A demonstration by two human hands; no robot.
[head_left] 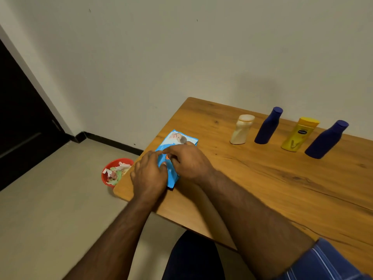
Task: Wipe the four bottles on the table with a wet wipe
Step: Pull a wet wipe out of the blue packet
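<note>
A dark-trousered knee and a blue striped sleeve sit closest, and from there both bare forearms reach out over the near left corner of the wooden counter. The two hands meet on a blue wet wipe pack lying flat at that corner. The left hand lies over the near end of the pack with its fingers curled round its edge, holding it down. The right hand is on top of the pack just beside the left, its fingertips bent and pinching at the orange flap near the middle; whether a wipe has come out I cannot tell. The four bottles stand upright in a row well beyond the right hand, toward the wall and untouched: a cream bottle nearest the hands, then a dark blue bottle, a yellow bottle and a second blue bottle farthest from them. Down on the floor, just left of the left hand and below the counter edge, a red bowl holds crumpled scraps.
</note>
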